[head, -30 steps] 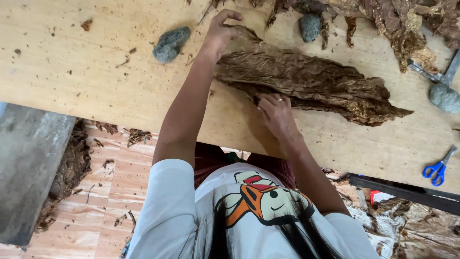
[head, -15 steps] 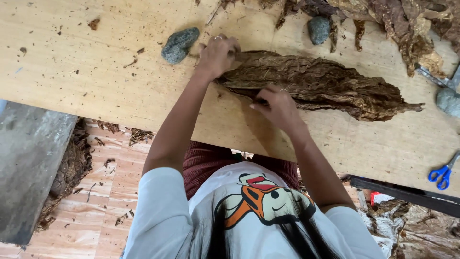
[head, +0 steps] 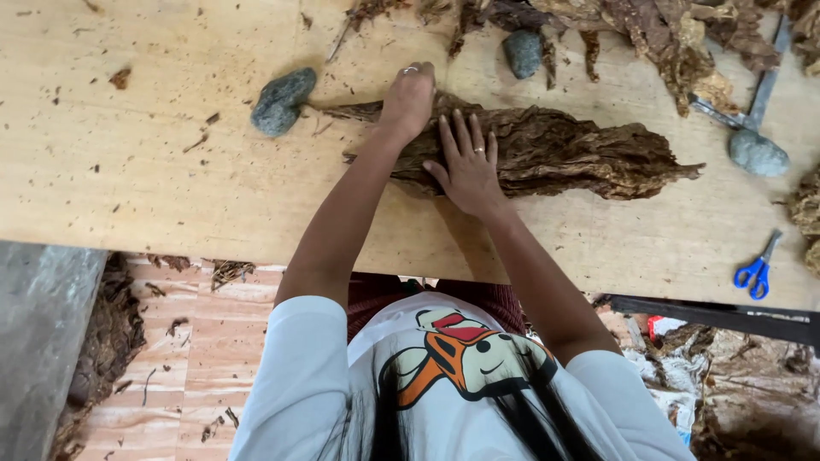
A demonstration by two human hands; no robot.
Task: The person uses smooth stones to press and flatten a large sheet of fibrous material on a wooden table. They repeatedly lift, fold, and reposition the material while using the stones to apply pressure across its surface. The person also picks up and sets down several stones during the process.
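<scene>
White short-sleeved cartoon-print shirt; rings on both hands' fingers [head: 478, 151].
</scene>
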